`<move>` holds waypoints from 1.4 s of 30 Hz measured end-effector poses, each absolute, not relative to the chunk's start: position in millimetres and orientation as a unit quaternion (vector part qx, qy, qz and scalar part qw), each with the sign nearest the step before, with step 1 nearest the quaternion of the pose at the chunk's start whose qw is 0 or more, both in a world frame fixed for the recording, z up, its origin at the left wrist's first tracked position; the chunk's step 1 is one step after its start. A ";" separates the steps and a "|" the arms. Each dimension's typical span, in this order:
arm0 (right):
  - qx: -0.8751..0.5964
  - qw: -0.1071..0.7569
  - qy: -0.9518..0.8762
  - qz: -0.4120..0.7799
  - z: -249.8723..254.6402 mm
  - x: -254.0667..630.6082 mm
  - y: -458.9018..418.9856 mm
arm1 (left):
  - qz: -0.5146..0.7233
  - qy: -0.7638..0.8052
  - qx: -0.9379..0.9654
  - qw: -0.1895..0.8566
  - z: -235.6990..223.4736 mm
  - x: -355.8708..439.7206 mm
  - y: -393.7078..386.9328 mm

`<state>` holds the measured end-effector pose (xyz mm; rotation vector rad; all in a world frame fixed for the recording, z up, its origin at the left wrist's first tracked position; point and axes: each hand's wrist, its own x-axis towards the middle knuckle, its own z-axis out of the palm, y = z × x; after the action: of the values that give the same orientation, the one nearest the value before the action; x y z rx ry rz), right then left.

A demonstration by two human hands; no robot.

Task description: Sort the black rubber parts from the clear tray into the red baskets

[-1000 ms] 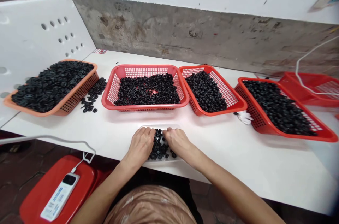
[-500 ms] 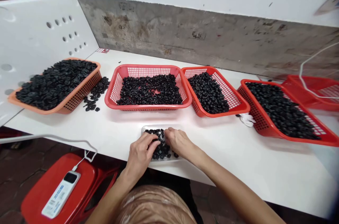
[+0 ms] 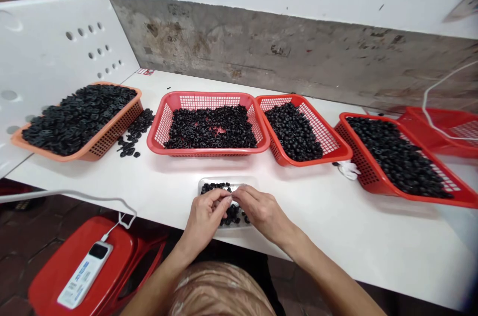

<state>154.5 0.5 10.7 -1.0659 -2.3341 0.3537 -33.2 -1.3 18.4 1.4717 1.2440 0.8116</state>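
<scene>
My left hand and my right hand sit over a shallow clear plastic tray near the table's front edge. Their fingertips meet above it, pinching together, and whatever lies between them is hidden. Small black rubber rings lie in the tray, partly under my hands. Behind the tray stand a red mesh basket and a second one, both holding black rings.
An orange basket of flat black rings stands left, beside a loose pile on the white table. A tilted red basket of rings stands right. A white cable crosses the table edge. A white device lies on a red stool.
Both hands have lifted from the pile and come together above the tray's middle, fingertips meeting. More of the tray and its rings now shows.
</scene>
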 end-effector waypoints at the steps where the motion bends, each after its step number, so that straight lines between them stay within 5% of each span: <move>1: -0.398 0.275 -0.866 0.127 11.3 155.3 -0.5 | 0.337 0.512 0.614 0.498 18.7 -32.3 -1.3; 9: -0.458 0.298 -0.833 0.091 8.2 151.3 -5.5 | 0.353 0.516 0.674 0.393 16.3 -28.1 -3.7; 17: -0.252 0.328 -0.903 -0.115 0.2 174.3 -12.0 | 0.318 0.478 0.547 0.609 11.7 -26.9 2.9; 22: -0.450 0.337 -0.824 0.064 3.2 167.6 -9.5 | 0.333 0.506 0.538 0.586 7.4 -25.3 1.3; 26: -0.428 0.386 -0.783 0.232 15.3 152.0 -7.2 | 0.345 0.487 0.535 0.598 7.6 -24.9 -0.4; 35: -0.452 0.423 -0.715 0.325 16.1 153.1 -5.4 | 0.389 0.425 0.477 0.664 8.7 -36.5 -3.3; 42: -0.404 0.404 -0.783 0.243 27.0 145.8 -8.3 | 0.381 0.444 0.568 0.579 13.8 -36.5 -13.0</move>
<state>145.8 -8.3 27.0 -1.0211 -1.9780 0.6133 -36.5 -13.0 13.8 1.3283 1.0390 0.8914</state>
